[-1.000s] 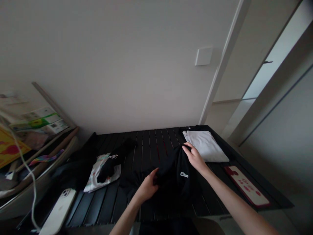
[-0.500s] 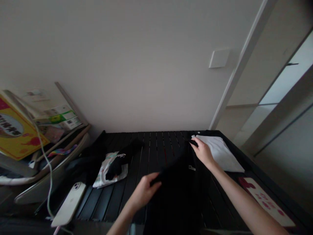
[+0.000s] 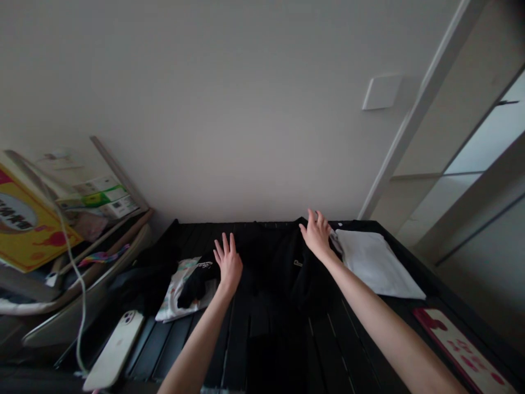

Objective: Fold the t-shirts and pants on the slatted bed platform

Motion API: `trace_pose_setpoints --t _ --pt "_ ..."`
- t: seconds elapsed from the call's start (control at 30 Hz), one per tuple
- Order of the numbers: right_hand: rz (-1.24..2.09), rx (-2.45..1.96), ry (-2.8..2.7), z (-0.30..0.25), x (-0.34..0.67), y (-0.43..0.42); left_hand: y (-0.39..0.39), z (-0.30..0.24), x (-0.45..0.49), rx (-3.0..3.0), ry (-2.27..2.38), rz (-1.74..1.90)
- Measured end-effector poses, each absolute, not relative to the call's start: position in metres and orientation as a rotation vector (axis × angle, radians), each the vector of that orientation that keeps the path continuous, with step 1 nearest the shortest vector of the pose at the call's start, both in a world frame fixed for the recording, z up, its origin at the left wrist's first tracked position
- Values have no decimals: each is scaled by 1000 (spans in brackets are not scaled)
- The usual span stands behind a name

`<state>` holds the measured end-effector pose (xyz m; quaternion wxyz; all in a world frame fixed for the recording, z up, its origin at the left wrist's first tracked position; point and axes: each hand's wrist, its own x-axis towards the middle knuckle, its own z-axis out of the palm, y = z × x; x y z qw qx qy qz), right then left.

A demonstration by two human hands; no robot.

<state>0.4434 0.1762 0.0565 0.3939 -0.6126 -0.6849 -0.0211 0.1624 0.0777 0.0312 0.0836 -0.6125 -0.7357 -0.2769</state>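
A black garment (image 3: 273,257) with a small pale tag lies spread over the dark slatted table (image 3: 164,342); its outline is hard to make out against the slats. At its left edge my left hand (image 3: 228,266) is open, fingers spread. My right hand (image 3: 317,236) is also open, with fingers apart, at the garment's far right part. Neither hand grips anything. Left of my left hand, a black cloth item with white lettering (image 3: 194,287) rests on a white patterned packet (image 3: 172,301). A folded white cloth (image 3: 375,265) lies right of my right hand.
A white phone (image 3: 115,350) lies at the front left, near a pale cable (image 3: 77,279). A red and white box (image 3: 463,350) is at the front right. Beyond the table's left end stands a yellow box (image 3: 28,224). A wall (image 3: 262,109) rises behind the table.
The black garment, held up by both hands before, now lies on the table toward the back. Both hands have let go, moved forward and opened; my left hand also moved slightly left.
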Motion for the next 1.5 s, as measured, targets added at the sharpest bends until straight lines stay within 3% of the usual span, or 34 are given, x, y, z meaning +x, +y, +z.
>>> trace_pose_setpoints --t 0.2,0.4,1.0,1.27,1.5 --pt "120 -1819 -2151 -29 432 121 76 -23 185 -2237 -2157 -749" --pt "268 -2014 -2179 -98 431 81 91 -64 200 -2116 -2417 -516" --pt "321 -1362 -2653 -92 506 222 128 -53 4 -2275 -2462 -349" --pt "217 -1423 -2658 -108 515 245 156 -45 7 -2249 -2442 -155" --pt "-54 -1488 -2546 -113 509 238 143 -21 90 -2340 -2252 -323"
